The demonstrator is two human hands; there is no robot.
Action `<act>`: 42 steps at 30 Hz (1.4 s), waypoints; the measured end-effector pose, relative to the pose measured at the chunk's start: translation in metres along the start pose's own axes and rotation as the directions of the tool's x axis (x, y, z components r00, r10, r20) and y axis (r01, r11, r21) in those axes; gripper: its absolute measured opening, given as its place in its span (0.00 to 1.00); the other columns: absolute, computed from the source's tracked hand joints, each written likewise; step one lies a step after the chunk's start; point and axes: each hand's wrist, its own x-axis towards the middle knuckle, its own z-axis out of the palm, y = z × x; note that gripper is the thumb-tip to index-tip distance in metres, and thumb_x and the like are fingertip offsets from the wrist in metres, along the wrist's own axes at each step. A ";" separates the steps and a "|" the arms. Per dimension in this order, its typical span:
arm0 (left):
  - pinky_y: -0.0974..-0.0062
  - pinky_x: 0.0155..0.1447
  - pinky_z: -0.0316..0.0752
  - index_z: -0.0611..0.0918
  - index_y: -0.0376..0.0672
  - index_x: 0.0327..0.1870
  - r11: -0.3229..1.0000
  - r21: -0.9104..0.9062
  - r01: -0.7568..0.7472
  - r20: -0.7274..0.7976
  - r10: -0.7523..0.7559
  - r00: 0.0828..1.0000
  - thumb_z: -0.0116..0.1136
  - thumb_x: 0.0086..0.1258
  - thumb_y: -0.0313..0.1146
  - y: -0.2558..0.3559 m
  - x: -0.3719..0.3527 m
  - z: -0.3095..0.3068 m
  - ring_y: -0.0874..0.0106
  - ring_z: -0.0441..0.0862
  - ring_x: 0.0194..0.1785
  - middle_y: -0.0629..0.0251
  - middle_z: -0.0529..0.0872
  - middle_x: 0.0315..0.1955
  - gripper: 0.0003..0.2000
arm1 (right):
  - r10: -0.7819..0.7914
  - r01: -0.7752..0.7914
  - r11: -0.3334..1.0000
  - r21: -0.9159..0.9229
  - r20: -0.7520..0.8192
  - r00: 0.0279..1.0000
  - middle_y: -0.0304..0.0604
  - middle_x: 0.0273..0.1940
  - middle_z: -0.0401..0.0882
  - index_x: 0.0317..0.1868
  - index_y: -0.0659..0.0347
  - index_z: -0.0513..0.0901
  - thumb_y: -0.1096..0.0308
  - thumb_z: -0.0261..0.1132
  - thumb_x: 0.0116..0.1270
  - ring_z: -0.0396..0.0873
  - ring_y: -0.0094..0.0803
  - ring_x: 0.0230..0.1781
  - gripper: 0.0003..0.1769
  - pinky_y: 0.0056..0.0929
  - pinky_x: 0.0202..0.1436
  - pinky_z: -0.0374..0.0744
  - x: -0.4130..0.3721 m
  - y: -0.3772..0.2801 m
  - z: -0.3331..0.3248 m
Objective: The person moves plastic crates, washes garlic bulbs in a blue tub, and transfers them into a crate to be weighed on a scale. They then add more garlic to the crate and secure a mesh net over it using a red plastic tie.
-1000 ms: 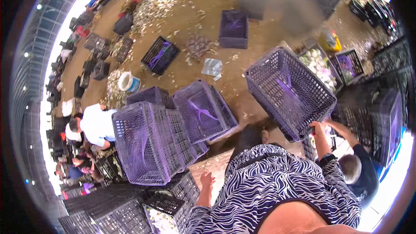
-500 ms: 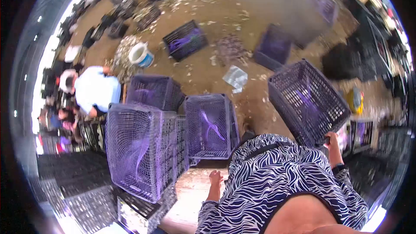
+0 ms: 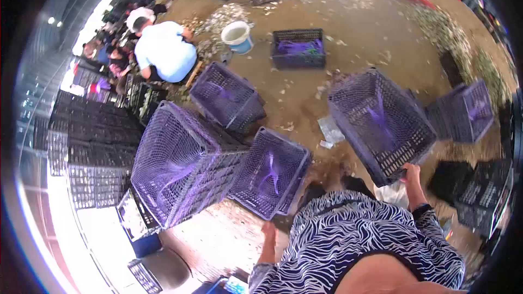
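Observation:
My right hand (image 3: 412,175) is closed on the near corner of a dark plastic crate (image 3: 400,159). Purple netting lines this crate, with a purple strip hanging inside, and it tilts out in front of me. At my other side, my left hand (image 3: 268,232) hangs low beside my body, its fingers blurred against bright light. Just ahead of that hand is a netted purple-black crate (image 3: 253,182) with a purple strip inside. Left of it rises a taller stack of netted crates (image 3: 212,155).
A person in a light shirt (image 3: 163,51) crouches at the left, near a white and blue bucket (image 3: 237,37). A crate with purple strips (image 3: 298,49) sits on the wet, shell-strewn floor. More crates (image 3: 463,113) stand at the right, beyond a clear plastic bag (image 3: 330,129).
My view has turned right, so the bucket, the crouching person and floor crates shift across it. My right hand still holds the crate; my left hand stays low at my side.

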 end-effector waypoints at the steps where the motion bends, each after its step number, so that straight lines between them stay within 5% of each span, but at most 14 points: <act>1: 0.79 0.18 0.68 0.74 0.45 0.43 0.996 -0.067 0.064 0.023 -0.062 0.998 0.50 0.62 0.32 -0.015 -0.005 0.010 0.74 0.74 0.18 0.66 0.72 0.17 0.09 | 0.037 -0.035 0.998 -0.049 0.026 0.999 0.41 0.21 0.70 0.21 0.66 0.74 0.74 0.63 0.42 0.68 0.35 0.13 0.06 0.31 0.10 0.65 0.018 -0.014 0.028; 3: 0.79 0.19 0.68 0.74 0.45 0.42 0.996 -0.057 0.067 0.037 -0.065 0.997 0.50 0.62 0.32 -0.033 -0.048 0.035 0.74 0.74 0.18 0.66 0.73 0.18 0.09 | -0.090 0.102 0.994 -0.039 0.233 0.968 0.40 0.20 0.67 0.24 0.66 0.76 0.74 0.63 0.41 0.67 0.34 0.15 0.07 0.34 0.13 0.66 0.028 -0.042 0.080; 5: 0.78 0.19 0.68 0.74 0.43 0.43 0.979 -0.154 0.130 0.026 -0.128 0.991 0.50 0.62 0.31 -0.056 -0.080 0.058 0.74 0.74 0.19 0.65 0.73 0.19 0.10 | 0.027 -0.005 0.996 -0.088 0.255 0.967 0.39 0.19 0.65 0.26 0.65 0.77 0.74 0.64 0.41 0.66 0.33 0.16 0.08 0.41 0.19 0.70 0.039 -0.062 0.140; 11: 0.78 0.19 0.69 0.72 0.40 0.48 0.844 -0.499 0.196 -0.037 -0.246 0.968 0.50 0.63 0.28 -0.100 -0.129 0.103 0.73 0.74 0.20 0.64 0.75 0.21 0.12 | -0.012 0.098 0.987 -0.128 0.550 0.835 0.43 0.29 0.68 0.29 0.62 0.80 0.73 0.65 0.41 0.69 0.37 0.30 0.10 0.49 0.29 0.74 -0.014 -0.111 0.314; 17: 0.78 0.19 0.69 0.71 0.36 0.53 0.643 -0.753 0.142 -0.115 -0.341 0.933 0.50 0.64 0.24 -0.095 -0.152 0.134 0.72 0.75 0.21 0.63 0.76 0.24 0.15 | -0.074 0.236 0.959 -0.156 0.666 0.742 0.40 0.28 0.64 0.32 0.60 0.77 0.69 0.65 0.44 0.66 0.32 0.25 0.12 0.40 0.26 0.75 -0.094 -0.129 0.487; 21: 0.81 0.19 0.67 0.71 0.37 0.54 0.525 -0.845 0.100 -0.148 -0.409 0.900 0.53 0.62 0.26 -0.077 -0.154 0.161 0.76 0.73 0.20 0.65 0.75 0.23 0.18 | -0.098 0.293 0.949 -0.116 0.775 0.624 0.45 0.37 0.72 0.30 0.61 0.79 0.71 0.65 0.45 0.72 0.42 0.34 0.09 0.48 0.31 0.77 -0.114 -0.117 0.606; 27: 0.77 0.31 0.76 0.72 0.42 0.56 0.561 -0.810 0.173 -0.221 -0.564 0.795 0.54 0.63 0.34 -0.057 -0.125 0.228 0.74 0.79 0.30 0.65 0.81 0.31 0.19 | 0.019 0.316 0.914 -0.253 0.807 0.591 0.46 0.32 0.73 0.37 0.63 0.77 0.65 0.65 0.51 0.75 0.41 0.30 0.14 0.46 0.29 0.79 -0.126 -0.078 0.744; 32: 0.78 0.27 0.72 0.73 0.43 0.50 0.358 -0.915 0.183 -0.069 -0.587 0.807 0.55 0.64 0.46 0.009 -0.058 0.280 0.73 0.75 0.26 0.67 0.77 0.29 0.19 | 0.177 0.453 0.805 -0.382 0.885 0.432 0.49 0.31 0.77 0.45 0.62 0.75 0.56 0.66 0.53 0.80 0.38 0.30 0.23 0.36 0.25 0.76 -0.124 -0.093 0.750; 35: 0.82 0.17 0.60 0.71 0.47 0.29 0.213 -0.976 -0.050 -0.124 -0.351 0.928 0.55 0.63 0.54 0.032 0.008 0.283 0.78 0.64 0.15 0.74 0.65 0.15 0.18 | 0.117 0.530 0.767 -0.363 0.890 0.441 0.47 0.30 0.77 0.45 0.61 0.76 0.51 0.67 0.53 0.79 0.36 0.28 0.26 0.35 0.25 0.75 -0.141 -0.104 0.710; 37: 0.83 0.14 0.51 0.64 0.50 0.22 0.250 -0.964 -0.094 -0.215 -0.519 0.827 0.55 0.62 0.56 0.069 0.051 0.274 0.80 0.58 0.12 0.77 0.57 0.11 0.21 | 0.012 0.592 0.773 -0.230 0.937 0.350 0.41 0.26 0.76 0.40 0.58 0.76 0.49 0.67 0.52 0.77 0.31 0.25 0.23 0.30 0.23 0.74 -0.126 -0.094 0.680; 38: 0.82 0.17 0.56 0.68 0.49 0.26 0.176 -0.977 -0.124 -0.197 -0.499 0.844 0.56 0.62 0.55 0.068 0.073 0.268 0.78 0.63 0.15 0.75 0.64 0.14 0.19 | -0.046 0.617 0.771 -0.159 0.952 0.303 0.38 0.24 0.75 0.37 0.57 0.77 0.49 0.68 0.52 0.76 0.28 0.23 0.22 0.28 0.22 0.73 -0.116 -0.088 0.664; 39: 0.82 0.20 0.61 0.73 0.48 0.30 0.100 -0.983 -0.151 -0.180 -0.475 0.861 0.56 0.62 0.54 0.063 0.094 0.260 0.76 0.69 0.18 0.73 0.71 0.17 0.18 | 0.055 0.756 0.634 -0.166 0.984 0.170 0.30 0.20 0.69 0.27 0.53 0.74 0.48 0.67 0.52 0.69 0.20 0.20 0.19 0.19 0.19 0.68 -0.093 -0.076 0.647; 40: 0.79 0.24 0.64 0.74 0.47 0.34 0.074 -0.979 -0.189 -0.200 -0.506 0.839 0.57 0.62 0.53 0.068 0.107 0.249 0.74 0.71 0.23 0.70 0.74 0.23 0.18 | 0.007 0.845 0.506 -0.172 0.981 0.196 0.27 0.18 0.65 0.22 0.52 0.68 0.48 0.66 0.54 0.63 0.17 0.17 0.21 0.16 0.16 0.62 -0.079 -0.044 0.617; 42: 0.75 0.32 0.70 0.77 0.45 0.43 0.035 -0.963 -0.266 -0.239 -0.563 0.791 0.57 0.62 0.52 0.085 0.125 0.230 0.69 0.77 0.33 0.65 0.81 0.35 0.20 | 0.367 0.922 0.246 -0.299 0.909 0.197 0.28 0.16 0.61 0.20 0.53 0.66 0.45 0.68 0.52 0.58 0.19 0.15 0.24 0.25 0.15 0.60 -0.029 0.015 0.577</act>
